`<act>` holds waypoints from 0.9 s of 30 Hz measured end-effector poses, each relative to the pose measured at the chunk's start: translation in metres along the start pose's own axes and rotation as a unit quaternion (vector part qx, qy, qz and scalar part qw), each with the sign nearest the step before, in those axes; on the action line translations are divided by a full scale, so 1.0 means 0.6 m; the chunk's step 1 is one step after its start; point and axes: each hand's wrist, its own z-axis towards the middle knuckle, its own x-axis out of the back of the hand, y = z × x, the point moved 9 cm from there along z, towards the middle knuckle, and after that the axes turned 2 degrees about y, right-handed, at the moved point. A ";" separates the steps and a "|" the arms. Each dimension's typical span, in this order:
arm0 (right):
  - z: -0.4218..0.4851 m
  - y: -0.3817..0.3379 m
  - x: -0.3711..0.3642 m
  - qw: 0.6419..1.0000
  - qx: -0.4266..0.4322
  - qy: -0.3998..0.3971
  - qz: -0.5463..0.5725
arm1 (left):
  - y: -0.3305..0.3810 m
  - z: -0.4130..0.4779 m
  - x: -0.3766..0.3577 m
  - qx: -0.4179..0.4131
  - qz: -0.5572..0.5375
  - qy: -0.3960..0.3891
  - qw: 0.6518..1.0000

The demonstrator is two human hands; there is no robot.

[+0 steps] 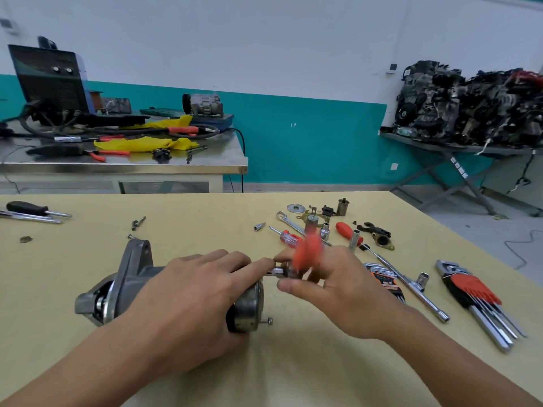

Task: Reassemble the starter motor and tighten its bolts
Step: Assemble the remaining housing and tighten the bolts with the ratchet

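Right hand (332,289) grips a red-handled driver (305,252), handle motion-blurred. Its socket tip (277,271) sits at the top of the end cap (249,306). Left hand (188,292) clamps over the motor (132,277) body, index finger stretched out to the socket tip. Motor lies on its side mid-counter (205,218), nose left, cap right. Lower bolt (266,321) sticks out of the cap.

Room: open surface on the near side of both hands and left of the motor. Counter's right edge runs diagonally just past the tools; far edge well behind.

Clutter:
- Right of the right hand: hex keys (385,279) partly under it, long socket wrench (411,284), bigger hex set (470,295) near the right edge.
- Behind the hands: clear-handled screwdriver (289,237), orange screwdriver (346,230), spanner (289,221), small parts (326,211).
- Far left: black screwdriver (29,208).
- Behind the motor: small bolts (138,223).
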 end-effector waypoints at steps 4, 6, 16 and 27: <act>-0.002 0.001 -0.001 0.999 -0.011 0.001 0.030 | 0.000 0.003 -0.006 0.002 0.000 -0.011 1.000; 0.004 0.027 -0.015 0.977 -0.147 0.009 0.156 | -0.001 0.005 -0.006 0.007 -0.009 -0.009 1.000; 0.000 -0.003 0.006 0.999 0.042 0.020 -0.020 | 0.001 0.000 -0.003 0.001 0.000 -0.011 1.000; 0.005 0.042 -0.027 0.969 -0.170 0.026 0.179 | 0.001 0.000 -0.006 0.002 -0.001 -0.004 1.000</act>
